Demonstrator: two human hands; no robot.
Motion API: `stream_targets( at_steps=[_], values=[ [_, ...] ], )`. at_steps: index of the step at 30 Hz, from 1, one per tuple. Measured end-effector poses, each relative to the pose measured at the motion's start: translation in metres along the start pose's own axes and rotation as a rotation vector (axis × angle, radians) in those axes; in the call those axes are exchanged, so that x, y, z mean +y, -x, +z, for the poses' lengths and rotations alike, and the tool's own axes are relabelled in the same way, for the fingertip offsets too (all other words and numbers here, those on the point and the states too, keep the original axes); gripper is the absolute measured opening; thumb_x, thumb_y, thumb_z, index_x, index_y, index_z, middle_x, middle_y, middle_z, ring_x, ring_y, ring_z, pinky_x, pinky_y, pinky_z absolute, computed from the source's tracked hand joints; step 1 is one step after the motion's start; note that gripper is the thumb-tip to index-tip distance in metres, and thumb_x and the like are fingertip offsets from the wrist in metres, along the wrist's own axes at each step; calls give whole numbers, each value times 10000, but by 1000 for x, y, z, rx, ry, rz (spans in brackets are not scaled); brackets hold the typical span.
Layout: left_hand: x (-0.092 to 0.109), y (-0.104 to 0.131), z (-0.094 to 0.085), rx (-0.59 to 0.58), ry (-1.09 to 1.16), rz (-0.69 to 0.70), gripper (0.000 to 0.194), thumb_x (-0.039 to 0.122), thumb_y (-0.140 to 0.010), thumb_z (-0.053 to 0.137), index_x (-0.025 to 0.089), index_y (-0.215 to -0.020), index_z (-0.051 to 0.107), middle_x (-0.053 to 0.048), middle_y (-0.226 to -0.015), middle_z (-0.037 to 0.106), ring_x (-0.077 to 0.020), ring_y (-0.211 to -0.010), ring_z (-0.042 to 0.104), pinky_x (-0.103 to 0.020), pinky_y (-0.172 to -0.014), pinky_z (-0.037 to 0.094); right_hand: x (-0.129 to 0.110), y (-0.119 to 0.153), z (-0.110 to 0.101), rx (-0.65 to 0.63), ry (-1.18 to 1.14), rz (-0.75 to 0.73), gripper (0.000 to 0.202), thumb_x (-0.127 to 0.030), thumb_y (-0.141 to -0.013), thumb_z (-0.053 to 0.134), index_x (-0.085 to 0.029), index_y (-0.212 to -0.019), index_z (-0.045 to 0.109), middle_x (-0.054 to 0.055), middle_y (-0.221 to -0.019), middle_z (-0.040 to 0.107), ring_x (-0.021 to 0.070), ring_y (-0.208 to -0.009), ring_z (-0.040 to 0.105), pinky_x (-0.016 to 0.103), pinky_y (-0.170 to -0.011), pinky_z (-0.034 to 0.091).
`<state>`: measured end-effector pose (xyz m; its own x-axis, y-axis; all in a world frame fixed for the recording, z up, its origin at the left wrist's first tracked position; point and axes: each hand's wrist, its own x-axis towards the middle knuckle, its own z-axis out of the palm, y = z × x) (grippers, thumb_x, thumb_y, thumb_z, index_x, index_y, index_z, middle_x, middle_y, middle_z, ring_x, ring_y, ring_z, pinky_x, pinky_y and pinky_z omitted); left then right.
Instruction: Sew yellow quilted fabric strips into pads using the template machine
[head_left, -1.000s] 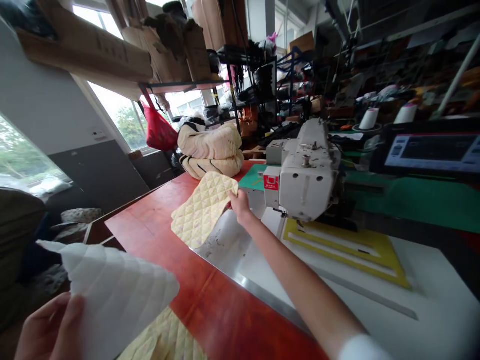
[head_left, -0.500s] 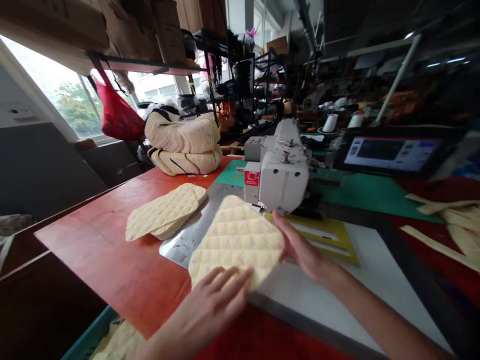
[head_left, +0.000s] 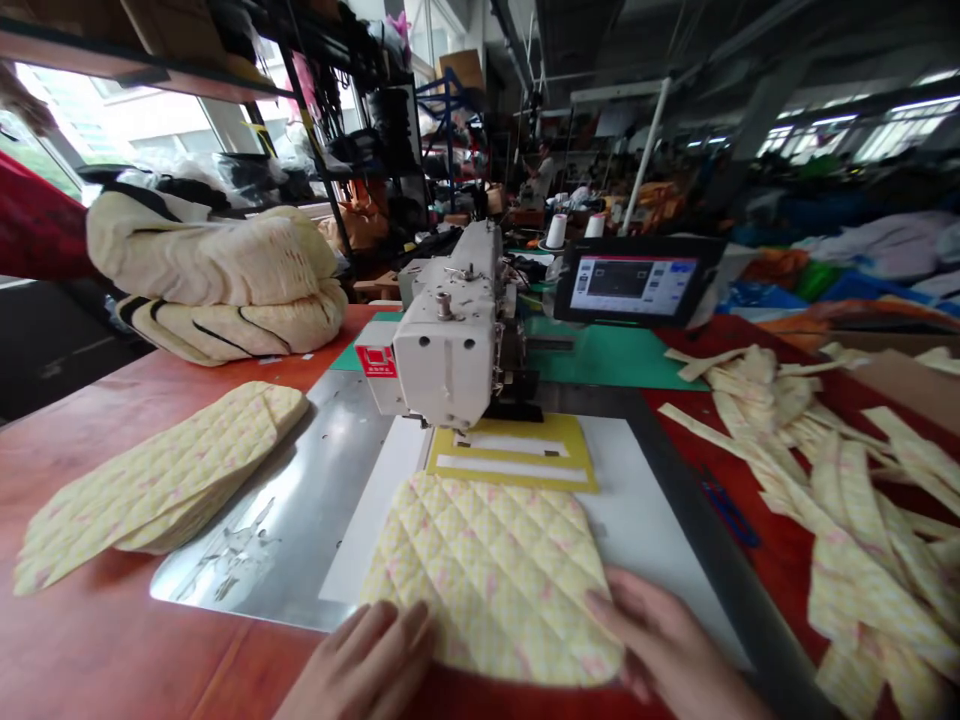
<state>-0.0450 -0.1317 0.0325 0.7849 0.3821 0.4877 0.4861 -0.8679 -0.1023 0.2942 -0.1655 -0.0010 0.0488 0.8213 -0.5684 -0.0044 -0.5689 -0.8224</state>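
A yellow-checked quilted fabric piece (head_left: 495,570) with rounded corners lies over the white plate in front of a sewing machine (head_left: 446,360). My right hand (head_left: 660,640) grips its right edge, thumb on top and fingers underneath. At the lower left edge, my left hand (head_left: 375,650) has its fingers bent over the cloth; its thumb is hidden. Just beyond the piece is a yellow template (head_left: 517,480) with white slots, under the machine head. To the left, a stack of similar quilted pieces (head_left: 172,460) rests partly on the metal plate (head_left: 300,500).
Large cream fabric bundles (head_left: 232,290) stand at the back left. A control screen (head_left: 637,285) is behind the machine on the right. Fabric strips (head_left: 825,480) and dark blue thread snips (head_left: 727,510) lie on the red tabletop (head_left: 225,660) at the right. Two thread cones (head_left: 556,232) stand farther back.
The quilted piece has come down and turned flatter over the white plate, with both hands still at its edges. The camera view has swung to the right.
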Motion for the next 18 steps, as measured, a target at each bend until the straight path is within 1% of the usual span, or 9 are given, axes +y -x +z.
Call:
stream_targets(
  at_steps=[2, 4, 5, 7, 9, 11, 13, 15, 18],
  values=[
    [-8, -10, 13, 18, 10, -155, 325, 166, -1039, 397, 155, -1236, 655, -130, -1167, 666, -203, -961, 653, -277, -772, 568, -8, -21, -6, 41, -62, -88, 818, -714, -572, 800, -115, -1091, 597, 93, -916, 655, 57, -541, 529, 154, -473, 410],
    [-18, -23, 30, 26, 67, -320, 323, 137, -1032, 383, 180, -1185, 664, -125, -1146, 634, -187, -942, 647, -268, -743, 567, -17, -38, -12, 100, -74, -164, 814, -689, -568, 805, -105, -1097, 598, 108, -964, 658, 85, -639, 581, 182, -579, 487],
    [-24, -30, 39, 31, 106, -373, 307, 124, -1025, 394, 188, -1151, 667, -115, -1116, 629, -179, -924, 641, -265, -737, 564, -21, -45, -16, 122, -45, -187, 817, -692, -566, 796, -97, -1091, 604, 117, -965, 660, 103, -670, 595, 203, -617, 508],
    [-33, -42, 53, 45, 183, -403, 269, 116, -1016, 423, 186, -1122, 659, -104, -1068, 630, -180, -919, 624, -279, -755, 563, -28, -53, -26, 202, 64, -234, 802, -715, -588, 747, -99, -1086, 627, 130, -993, 666, 139, -725, 617, 235, -650, 515],
    [-41, -50, 62, 48, 251, -403, 252, 126, -1016, 437, 182, -1135, 652, -105, -1060, 637, -190, -942, 612, -298, -783, 562, -34, -58, -36, 347, 230, -291, 745, -728, -627, 678, -127, -1067, 667, 121, -1026, 672, 177, -805, 636, 263, -695, 513],
    [-45, -55, 66, 51, 309, -444, 240, 146, -1020, 446, 185, -1126, 658, -107, -1061, 636, -192, -945, 604, -308, -800, 556, -38, -61, -45, 497, 406, -352, 667, -722, -666, 613, -164, -1018, 709, 101, -1028, 678, 204, -873, 635, 295, -773, 506],
    [-47, -56, 68, 57, 349, -506, 221, 178, -1018, 469, 188, -1106, 672, -106, -1032, 626, -190, -924, 597, -316, -805, 548, -40, -65, -50, 582, 533, -420, 617, -707, -693, 568, -179, -967, 733, 95, -989, 680, 213, -871, 620, 321, -828, 490],
    [-47, -55, 67, 65, 363, -555, 205, 206, -1012, 491, 187, -1087, 681, -101, -990, 606, -188, -895, 587, -323, -801, 537, -40, -69, -51, 610, 606, -498, 577, -680, -726, 541, -180, -935, 738, 97, -962, 677, 210, -853, 605, 327, -840, 475],
    [-46, -54, 65, 50, 354, -592, 207, 235, -1013, 491, 186, -1072, 683, -93, -957, 577, -186, -873, 578, -325, -791, 520, -38, -75, -49, 614, 669, -591, 512, -629, -777, 531, -174, -905, 729, 95, -956, 671, 198, -860, 591, 309, -844, 456]
  ],
)
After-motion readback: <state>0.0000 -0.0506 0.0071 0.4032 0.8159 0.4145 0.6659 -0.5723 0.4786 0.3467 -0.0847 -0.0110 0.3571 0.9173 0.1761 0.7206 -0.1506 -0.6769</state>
